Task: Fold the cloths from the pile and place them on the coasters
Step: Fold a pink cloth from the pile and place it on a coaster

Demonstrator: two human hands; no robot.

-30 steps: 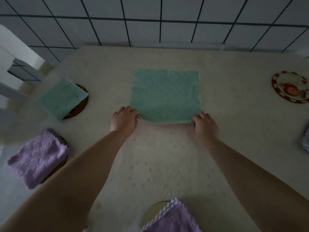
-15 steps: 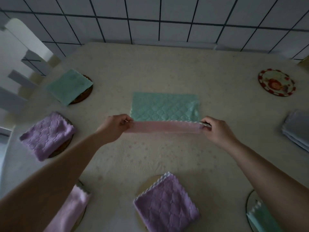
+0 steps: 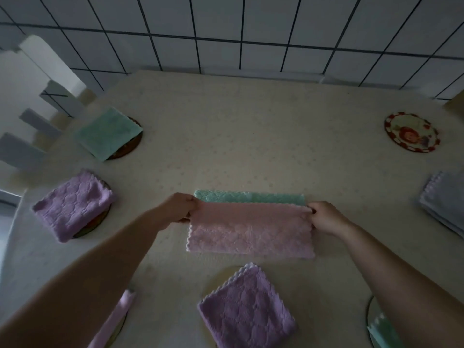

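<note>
A cloth with a pink face and a green face [image 3: 248,227] lies mid-table, its pink side folded over so only a green strip shows at the far edge. My left hand [image 3: 179,209] pinches its far left corner and my right hand [image 3: 324,217] pinches its far right corner. Folded cloths rest on coasters: a green one [image 3: 108,133] far left, a purple one [image 3: 72,204] left, a purple one [image 3: 247,307] near centre, a pink one [image 3: 114,320] near left, a green one [image 3: 383,331] near right. A red-rimmed coaster [image 3: 411,135] at the far right holds nothing. The pile of grey cloths [image 3: 444,202] sits at the right edge.
The table [image 3: 251,136] wears a pale dotted cover and stands against a tiled wall [image 3: 226,33]. A white chair back [image 3: 37,96] stands at the left edge.
The cloth lay flat and green a second ago. Both hands lifted its near edge and carried it away from me, turning the pink side over the green until only a narrow green strip remains.
</note>
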